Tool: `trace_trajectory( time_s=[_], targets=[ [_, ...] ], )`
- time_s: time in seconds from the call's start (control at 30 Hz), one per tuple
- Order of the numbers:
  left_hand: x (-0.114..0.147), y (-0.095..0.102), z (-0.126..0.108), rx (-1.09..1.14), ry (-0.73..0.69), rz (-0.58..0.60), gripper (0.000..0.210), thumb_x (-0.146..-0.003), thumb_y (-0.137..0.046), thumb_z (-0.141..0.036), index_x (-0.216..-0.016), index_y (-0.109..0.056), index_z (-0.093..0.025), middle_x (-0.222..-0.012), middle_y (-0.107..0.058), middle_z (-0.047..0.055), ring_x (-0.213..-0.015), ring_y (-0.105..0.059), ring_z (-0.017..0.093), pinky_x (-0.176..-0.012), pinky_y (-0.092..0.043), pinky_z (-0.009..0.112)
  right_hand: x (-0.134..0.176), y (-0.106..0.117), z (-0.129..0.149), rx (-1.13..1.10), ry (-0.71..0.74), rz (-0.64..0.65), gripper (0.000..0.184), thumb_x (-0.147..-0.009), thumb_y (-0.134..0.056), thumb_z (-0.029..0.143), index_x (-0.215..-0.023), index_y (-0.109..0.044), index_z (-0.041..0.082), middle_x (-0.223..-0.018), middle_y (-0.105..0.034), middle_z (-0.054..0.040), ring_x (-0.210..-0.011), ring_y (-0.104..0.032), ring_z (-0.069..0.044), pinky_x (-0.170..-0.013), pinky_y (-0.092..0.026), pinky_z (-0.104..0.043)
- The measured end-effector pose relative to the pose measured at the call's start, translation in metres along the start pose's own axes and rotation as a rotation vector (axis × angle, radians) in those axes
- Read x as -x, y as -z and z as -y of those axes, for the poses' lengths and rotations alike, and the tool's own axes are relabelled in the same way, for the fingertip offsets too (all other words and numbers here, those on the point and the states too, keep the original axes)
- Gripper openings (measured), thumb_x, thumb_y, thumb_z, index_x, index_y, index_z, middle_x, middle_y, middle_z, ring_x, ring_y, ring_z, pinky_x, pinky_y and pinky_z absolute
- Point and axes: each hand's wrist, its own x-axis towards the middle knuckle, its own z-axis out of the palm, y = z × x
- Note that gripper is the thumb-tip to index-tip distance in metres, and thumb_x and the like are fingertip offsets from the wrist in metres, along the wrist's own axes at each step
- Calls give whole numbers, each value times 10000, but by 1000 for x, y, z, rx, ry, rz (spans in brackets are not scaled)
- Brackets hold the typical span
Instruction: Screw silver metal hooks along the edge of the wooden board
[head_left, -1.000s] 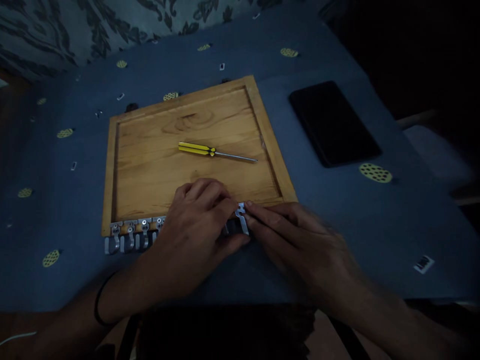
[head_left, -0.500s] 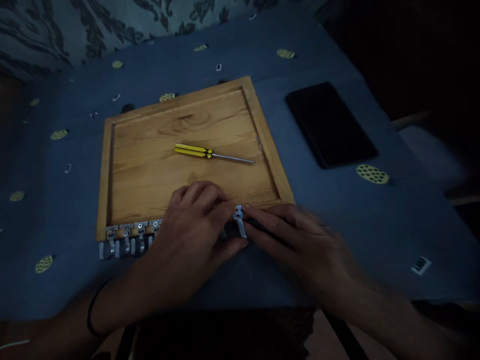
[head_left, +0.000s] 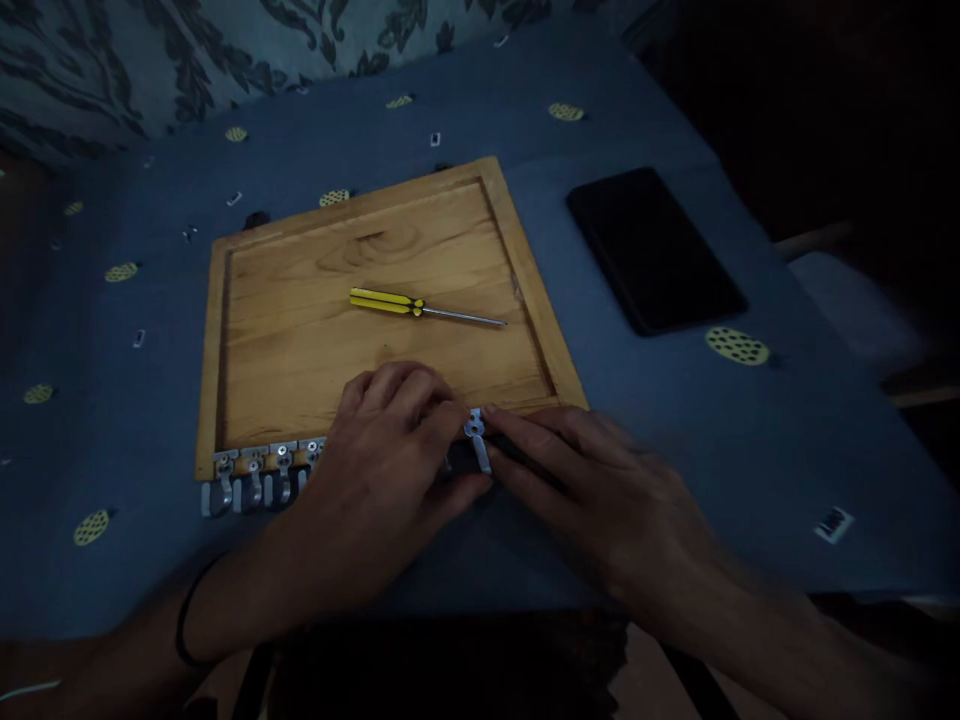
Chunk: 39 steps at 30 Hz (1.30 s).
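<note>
A small metal hook (head_left: 475, 428) lies at the near edge of a framed wooden board (head_left: 285, 340), between the fingers of both hands. My left hand (head_left: 397, 450) has its fingers curled, with index finger and thumb at the hook's left side. From the right, my right hand (head_left: 592, 480) presses its fingertips against the hook's other side. Several metal hooks (head_left: 283, 460) sit in a row along the board's near left edge, with screw heads showing on them; my left hand hides part of this edge. A yellow-handled screwdriver (head_left: 390, 301) rests on the board, its shaft pointing right.
A dark tablet-like slab (head_left: 652, 250) lies on the blue patterned tablecloth (head_left: 675, 420) to the right of the board. Small dark objects (head_left: 256, 219) show at the board's far edge. A patterned curtain or wall covering (head_left: 225, 50) stands behind the table.
The view has shifted slightly. Both hands stay at the same hook, and the screwdriver and board have not moved.
</note>
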Motion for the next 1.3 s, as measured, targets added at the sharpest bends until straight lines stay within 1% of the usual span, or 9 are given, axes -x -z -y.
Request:
trace_trajectory(
  time_s=[0.13, 0.3, 0.47, 0.57, 0.63, 0.7, 0.93, 1.07, 1.3],
  targets=[
    [1, 8, 3, 8, 14, -5, 276, -915, -707, -341, -1121, -652, -167, -1207, -651, 93, -1165, -564, 284, -980, -497, 492, 0, -1, 0, -12, -8, 15, 364, -1008, -370, 125, -1214, -669, 155, -1306, -692, -103, -1046, -619, -245, -840, -535, -405],
    [9, 30, 12, -25, 48, -121, 246, -980, -607, -367, -1154, -642, -197, -1189, -659, 77, -1158, -597, 250, -963, -516, 408, -3, 4, -3, 81, 42, 48, 380, -934, -412, 55, -1195, -664, 169, -1301, -697, -107, -1020, -634, -244, -794, -550, -393],
    [25, 49, 29, 15, 190, -132, 254, -982, -581, -427, -1151, -665, -257, -1175, -667, 39, -1104, -644, 245, -918, -536, 386, -5, 7, -3, 64, 54, 22, 367, -933, -393, 35, -1171, -656, 129, -1258, -713, -122, -1021, -639, -255, -762, -557, -392],
    [37, 55, 39, 42, 286, -144, 264, -960, -593, -470, -1123, -680, -281, -1142, -681, 18, -1043, -672, 240, -791, -541, 339, -6, 8, -3, 49, 50, 20, 356, -947, -392, 48, -1168, -657, 134, -1263, -714, -116, -1006, -650, -247, -765, -569, -389],
    [44, 59, 46, 54, 351, -155, 259, -949, -601, -481, -1114, -684, -299, -1133, -685, 9, -986, -679, 231, -634, -500, 297, -6, 8, -3, 51, 42, 28, 350, -948, -408, 56, -1173, -658, 151, -1268, -715, -103, -1002, -659, -239, -776, -576, -383],
    [51, 61, 51, 54, 392, -163, 247, -941, -604, -483, -1113, -681, -323, -1131, -684, -3, -972, -675, 231, -559, -454, 292, -6, 9, -3, 57, 33, 40, 354, -942, -424, 62, -1184, -656, 175, -1268, -716, -90, -1010, -664, -233, -790, -577, -376],
    [63, 67, 61, 5, 497, -184, 248, -933, -609, -489, -1117, -685, -341, -1142, -668, -40, -977, -663, 208, -500, -444, 235, -4, 7, -1, 50, 1, 80, 355, -907, -459, 45, -1167, -656, 183, -1302, -699, -98, -1017, -664, -258, -750, -583, -398],
    [70, 68, 64, -25, 505, -201, 233, -955, -605, -484, -1133, -678, -354, -1178, -662, -54, -1041, -648, 206, -538, -453, 219, -4, 7, -1, -11, -39, 70, 372, -943, -439, 44, -1190, -662, 211, -1271, -713, -75, -1020, -676, -228, -834, -606, -398],
    [76, 81, 83, -76, 553, -293, 230, -962, -576, -455, -1102, -695, -316, -1120, -678, -42, -934, -647, 191, -541, -429, 222, -2, 5, -2, -52, -53, 90, 447, -962, -457, 72, -1337, -623, 250, -1329, -694, -64, -1096, -683, -251, -873, -636, -427]
  ],
)
